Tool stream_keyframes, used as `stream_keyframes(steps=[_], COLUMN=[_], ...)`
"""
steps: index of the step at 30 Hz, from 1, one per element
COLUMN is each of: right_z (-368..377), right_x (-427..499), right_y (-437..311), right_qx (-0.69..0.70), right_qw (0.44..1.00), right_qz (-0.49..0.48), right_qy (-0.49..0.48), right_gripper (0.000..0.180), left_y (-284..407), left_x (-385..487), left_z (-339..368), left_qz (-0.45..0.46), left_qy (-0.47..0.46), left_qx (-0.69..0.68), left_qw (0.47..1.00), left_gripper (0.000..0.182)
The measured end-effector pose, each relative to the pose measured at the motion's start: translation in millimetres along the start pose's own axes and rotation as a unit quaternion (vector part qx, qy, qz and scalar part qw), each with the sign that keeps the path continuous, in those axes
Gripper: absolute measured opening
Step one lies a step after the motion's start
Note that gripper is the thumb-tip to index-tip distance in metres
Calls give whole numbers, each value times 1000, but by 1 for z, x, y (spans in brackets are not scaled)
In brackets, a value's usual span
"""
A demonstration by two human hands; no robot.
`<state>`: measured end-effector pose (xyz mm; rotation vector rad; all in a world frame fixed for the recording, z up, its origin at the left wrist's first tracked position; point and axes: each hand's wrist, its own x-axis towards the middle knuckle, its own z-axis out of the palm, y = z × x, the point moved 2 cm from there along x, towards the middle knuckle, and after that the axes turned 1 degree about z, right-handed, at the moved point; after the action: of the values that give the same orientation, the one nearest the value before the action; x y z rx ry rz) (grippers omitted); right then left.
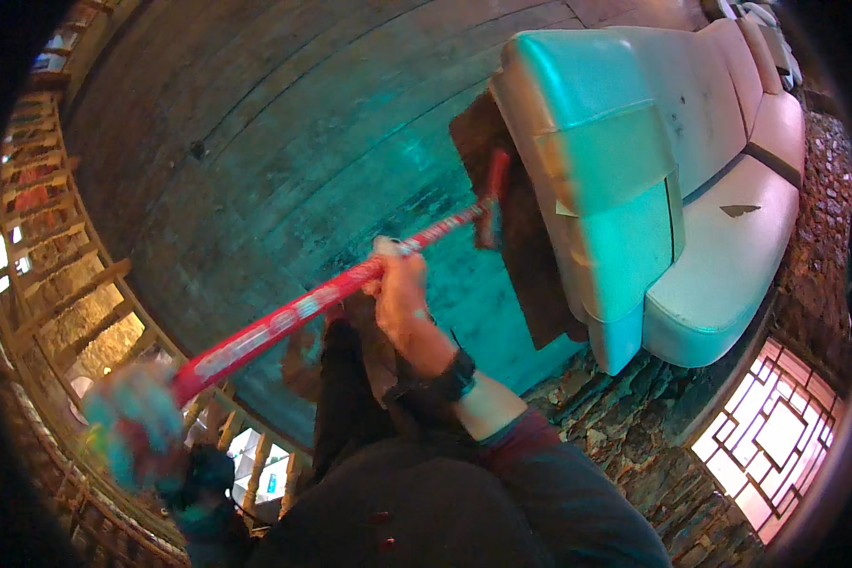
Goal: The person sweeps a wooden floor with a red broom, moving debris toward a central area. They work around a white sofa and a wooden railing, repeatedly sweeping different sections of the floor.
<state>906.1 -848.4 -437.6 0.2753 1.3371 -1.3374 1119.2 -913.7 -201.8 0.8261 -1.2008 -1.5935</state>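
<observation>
A long red pole point(298, 309) with pale patterning slants across the view. My left hand point(131, 422), blurred by motion, is closed around its near end at the lower left. Farther along the shaft, my right hand point(405, 298) grips it, with a dark band on the wrist. At the far end is a reddish crosspiece point(495, 199), blurred, so I cannot tell what kind of head it is. That end lies beside the lower edge of a white padded sofa point(610, 142), over a dark brown patch at the sofa's base.
Dark floor point(291, 142) with seam lines spreads ahead. Wooden railings point(92, 277) curve along the left. A rough stone wall point(610, 433) and a lattice window point(774, 426) stand at the lower right. The sofa curves along the right and has a torn spot.
</observation>
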Motion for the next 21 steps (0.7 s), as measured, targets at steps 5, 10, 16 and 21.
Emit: stream_keyframes(steps=[5, 10, 16, 21], right_z=[-120, -177, -162, -166], right_x=[83, 160, 253, 270], right_y=[25, 45, 54, 60], right_qx=[-10, -16, -35, -97], right_qw=[982, 968, 947, 957], right_qz=[-32, -65, -71, -82], right_qy=[184, 244, 313, 261], right_gripper=[18, 15, 17, 18], left_y=[-161, -263, -316, -345], left_x=[34, 54, 79, 54], left_z=[-2, -10, -42, -66], left_qz=[-224, -305, -309, -273], left_qy=[-47, -68, -9, 0], left_qx=[-30, -110, -144, -142], left_qw=[973, 943, 940, 951], left_gripper=[20, 18, 13, 8])
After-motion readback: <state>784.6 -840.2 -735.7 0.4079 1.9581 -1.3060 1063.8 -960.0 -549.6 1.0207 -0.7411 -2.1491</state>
